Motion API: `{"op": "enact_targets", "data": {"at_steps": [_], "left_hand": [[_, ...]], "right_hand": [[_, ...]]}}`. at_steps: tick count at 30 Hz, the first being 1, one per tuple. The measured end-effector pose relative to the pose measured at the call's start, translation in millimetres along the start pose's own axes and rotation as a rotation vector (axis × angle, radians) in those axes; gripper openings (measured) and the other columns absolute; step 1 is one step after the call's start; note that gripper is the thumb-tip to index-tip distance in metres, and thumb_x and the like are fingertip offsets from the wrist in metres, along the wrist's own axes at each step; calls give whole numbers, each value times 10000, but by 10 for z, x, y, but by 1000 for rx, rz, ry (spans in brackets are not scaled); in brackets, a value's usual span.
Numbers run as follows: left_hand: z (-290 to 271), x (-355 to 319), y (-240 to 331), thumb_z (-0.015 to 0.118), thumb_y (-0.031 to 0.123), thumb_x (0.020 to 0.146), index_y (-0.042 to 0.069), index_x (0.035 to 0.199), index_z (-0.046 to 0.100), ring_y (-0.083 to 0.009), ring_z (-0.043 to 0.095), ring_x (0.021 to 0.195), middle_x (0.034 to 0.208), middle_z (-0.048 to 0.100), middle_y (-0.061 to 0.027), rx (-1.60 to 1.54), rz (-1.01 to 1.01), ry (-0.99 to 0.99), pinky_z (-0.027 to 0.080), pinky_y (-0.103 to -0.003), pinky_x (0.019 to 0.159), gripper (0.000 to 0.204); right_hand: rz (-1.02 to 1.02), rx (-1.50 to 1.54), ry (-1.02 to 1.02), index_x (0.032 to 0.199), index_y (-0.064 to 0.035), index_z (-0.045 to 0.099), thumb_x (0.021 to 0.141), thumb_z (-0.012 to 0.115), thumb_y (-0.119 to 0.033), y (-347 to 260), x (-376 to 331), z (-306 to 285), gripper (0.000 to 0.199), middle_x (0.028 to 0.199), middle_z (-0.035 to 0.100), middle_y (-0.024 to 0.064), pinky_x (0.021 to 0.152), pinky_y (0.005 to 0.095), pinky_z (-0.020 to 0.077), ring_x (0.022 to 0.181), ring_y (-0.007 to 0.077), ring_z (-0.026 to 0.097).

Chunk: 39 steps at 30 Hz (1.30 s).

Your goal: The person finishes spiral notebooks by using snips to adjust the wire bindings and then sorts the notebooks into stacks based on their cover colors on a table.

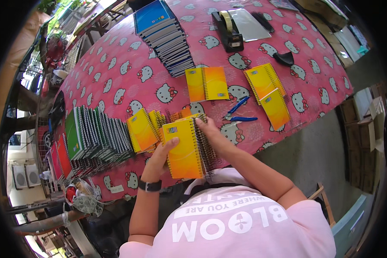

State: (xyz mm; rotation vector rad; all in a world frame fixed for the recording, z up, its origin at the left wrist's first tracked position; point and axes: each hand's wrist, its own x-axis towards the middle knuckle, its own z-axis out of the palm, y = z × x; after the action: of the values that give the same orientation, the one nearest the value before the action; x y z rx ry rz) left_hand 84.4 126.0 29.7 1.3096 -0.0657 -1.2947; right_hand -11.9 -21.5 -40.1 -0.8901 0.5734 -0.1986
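Left hand (158, 157) partly behind notebooks (183, 151)

Workshop, seemingly; piled spiral notebooks (183, 150); pliers (244, 119); tape dispenser (234, 44)

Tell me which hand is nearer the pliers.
Right. The right hand is left of the pliers, close by; the left hand is farther left, across the held notebooks.
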Motion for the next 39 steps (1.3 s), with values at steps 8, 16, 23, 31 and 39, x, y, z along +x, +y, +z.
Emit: {"op": "enact_targets", "data": {"at_steps": [8, 16, 23, 31, 39], "left_hand": [[-283, 19, -450, 432, 568, 864, 46, 1292, 401, -209, 498, 1126, 1243, 498, -97, -364, 44, 7, 423, -364, 931, 676], [-21, 219, -327, 336, 639, 858, 56, 1294, 397, -241, 505, 1122, 1254, 495, -105, -461, 238, 114, 430, -389, 930, 731], [-266, 432, -280, 326, 649, 854, 54, 1293, 398, -241, 524, 1099, 1239, 506, -111, -476, 159, 57, 448, -382, 912, 744], [72, 466, -103, 288, 633, 873, 22, 1291, 394, -249, 552, 1072, 1213, 531, -130, -458, 192, 191, 466, -376, 891, 748], [-76, 227, -317, 276, 643, 871, 35, 1266, 428, -237, 516, 1108, 1237, 507, -123, -590, 201, 359, 419, -377, 938, 740]], "right_hand": [[-97, -686, 49, 1358, 80, 184, 886, 457, -470, 260, -51, -474, 774, 1381, 237, 273, 1072, 415, 161, 1279, 385, 221], [-121, -307, -135, 1393, 55, 95, 887, 371, -563, 114, 272, 53, 845, 1442, 134, 267, 1093, 369, 94, 1362, 345, 95], [-46, -348, -84, 1391, 47, 129, 876, 329, -612, 117, 514, -28, 859, 1412, 210, 268, 1084, 405, 120, 1334, 372, 132], [264, -28, -96, 1422, -30, 100, 857, 363, -635, 204, 421, -66, 868, 1402, 224, 270, 1065, 412, 166, 1306, 373, 182], [-228, -555, -204, 1312, 31, 383, 866, 444, -535, -734, 892, -71, 723, 1296, 456, 200, 997, 364, 324, 1220, 284, 421]]}}
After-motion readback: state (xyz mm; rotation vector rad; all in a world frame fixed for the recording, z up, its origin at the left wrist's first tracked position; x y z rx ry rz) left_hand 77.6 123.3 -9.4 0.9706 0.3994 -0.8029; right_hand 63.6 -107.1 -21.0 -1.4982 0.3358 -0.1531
